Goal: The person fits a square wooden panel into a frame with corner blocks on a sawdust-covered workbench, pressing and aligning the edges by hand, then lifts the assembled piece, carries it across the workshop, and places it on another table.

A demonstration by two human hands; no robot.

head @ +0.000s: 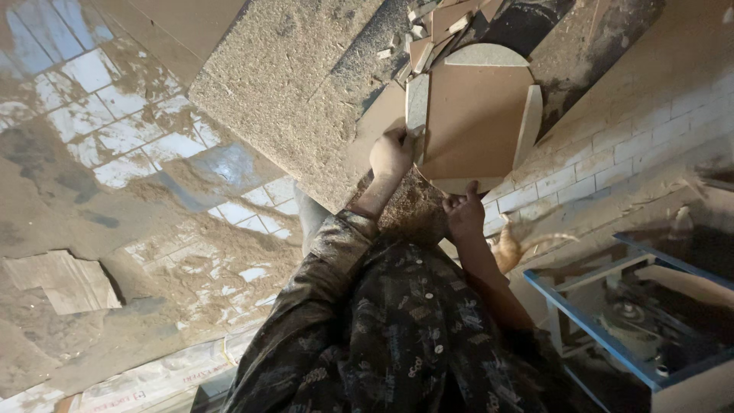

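Held piece: one brown board panel [474, 122], flat face toward me, straight sides, with rounded pale edges at its far and near ends. It sits far of centre, above my chest, over the sawdust-covered chipboard sheet [298, 92].

My left hand [392, 153] is curled over the panel's left edge, fingers wrapped round it, thumb side toward me. My right hand [465, 214] pinches the near rounded edge, thumb on the brown face, fingers tucked under. Both hands grip; neither is spread.

Edge strips: one pale strip [529, 126] stands along the panel's right side, touching it; one paler strip [417, 103] lies along the left side just beside my left hand.

Beyond the panel, far side: a heap of brown offcuts [436, 34], several pieces, count uncertain because they overlap.

Right, near: one blue-framed machine stand [604, 321], open at the top; inside it a round metal part and pale boards, details dim.

Left: tiled floor [115, 138], white tiles under a thick layer of dust. One flat grey-brown slab [61, 283] lies on it, well apart from me.

Near left corner: one pale sack-like package [145, 382] with red print, lying flat.
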